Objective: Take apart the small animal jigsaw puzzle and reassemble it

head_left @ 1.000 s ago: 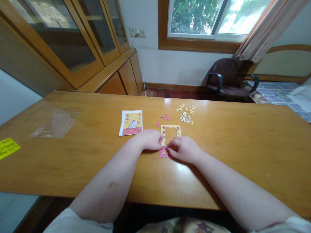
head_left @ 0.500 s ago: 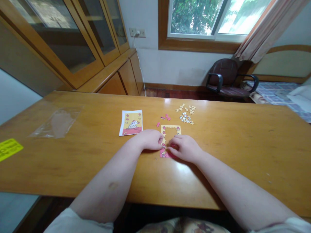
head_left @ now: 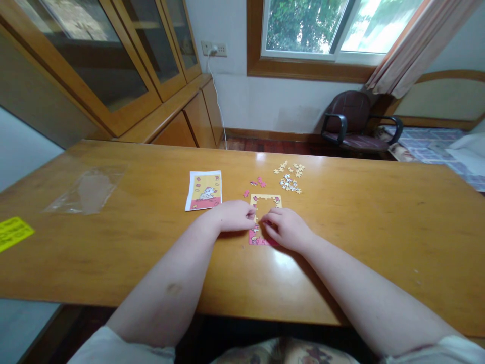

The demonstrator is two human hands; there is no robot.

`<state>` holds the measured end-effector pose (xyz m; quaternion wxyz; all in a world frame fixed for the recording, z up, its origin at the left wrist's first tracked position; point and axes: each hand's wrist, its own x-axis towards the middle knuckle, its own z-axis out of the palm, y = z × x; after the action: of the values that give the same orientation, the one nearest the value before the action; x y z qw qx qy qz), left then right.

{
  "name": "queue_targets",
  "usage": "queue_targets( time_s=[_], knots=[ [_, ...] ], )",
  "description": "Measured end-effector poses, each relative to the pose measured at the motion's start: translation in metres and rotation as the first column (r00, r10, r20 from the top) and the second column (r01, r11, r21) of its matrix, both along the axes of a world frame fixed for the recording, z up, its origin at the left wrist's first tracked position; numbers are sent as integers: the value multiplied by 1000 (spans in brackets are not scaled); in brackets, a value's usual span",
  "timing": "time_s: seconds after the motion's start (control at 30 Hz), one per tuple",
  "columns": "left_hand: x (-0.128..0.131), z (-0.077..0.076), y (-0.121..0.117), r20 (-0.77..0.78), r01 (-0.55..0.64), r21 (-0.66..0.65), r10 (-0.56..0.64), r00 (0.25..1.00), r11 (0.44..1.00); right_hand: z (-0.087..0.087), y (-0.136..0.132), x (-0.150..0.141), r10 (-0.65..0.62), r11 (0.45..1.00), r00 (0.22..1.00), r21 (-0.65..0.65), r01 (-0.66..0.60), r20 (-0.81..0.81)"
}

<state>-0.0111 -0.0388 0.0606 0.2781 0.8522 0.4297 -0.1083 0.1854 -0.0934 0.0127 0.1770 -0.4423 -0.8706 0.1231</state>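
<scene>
A small jigsaw frame [head_left: 265,199], yellow above and pink below, lies partly built in the middle of the wooden table [head_left: 359,227]. My left hand [head_left: 233,216] rests curled at its left edge, fingertips pinched against the border. My right hand [head_left: 288,228] lies over its lower right part, fingers closed on a spot near the frame's middle; whether a piece is between them is hidden. A picture card [head_left: 204,190] showing the finished image lies left of the frame.
Loose pink pieces [head_left: 258,182] and a scatter of pale pieces [head_left: 291,177] lie beyond the frame. A clear plastic bag [head_left: 87,189] and a yellow slip [head_left: 13,231] sit at the table's left. A dark armchair [head_left: 352,126] stands under the window; cabinets line the left wall.
Both hands have shifted slightly up the frame's left side, the right fingertips now meeting the left ones higher. The view has tipped a little.
</scene>
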Motion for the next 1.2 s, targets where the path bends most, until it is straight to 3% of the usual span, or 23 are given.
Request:
queue_targets(
  time_s=[0.17, 0.37, 0.53, 0.7, 0.93, 1.2],
  knots=[
    [0, -9, 6, 29, -142, 167, 139, 990, 976, 2, -3, -4, -2, 1000, 999, -17, 3, 36],
    [3, -20, 13, 12, -254, 218, 258, 966, 942, 2, -5, -14, 54, 998, 996, -22, -53, 68],
    [4, -22, 15, 6, -241, 207, 245, 970, 948, -3, -2, -11, 114, 993, 993, -25, -114, -3],
    [4, -22, 14, 3, -245, 207, 250, 968, 947, -2, -1, -9, 38, 999, 999, 0, -38, -16],
    [4, -25, 16, 3, -220, 209, 224, 975, 953, -4, 0, -5, 113, 994, 992, -6, -113, -54],
    [4, -23, 15, -3, -231, 209, 237, 972, 950, 1, -2, -1, 80, 997, 996, -11, -80, -32]
  ],
)
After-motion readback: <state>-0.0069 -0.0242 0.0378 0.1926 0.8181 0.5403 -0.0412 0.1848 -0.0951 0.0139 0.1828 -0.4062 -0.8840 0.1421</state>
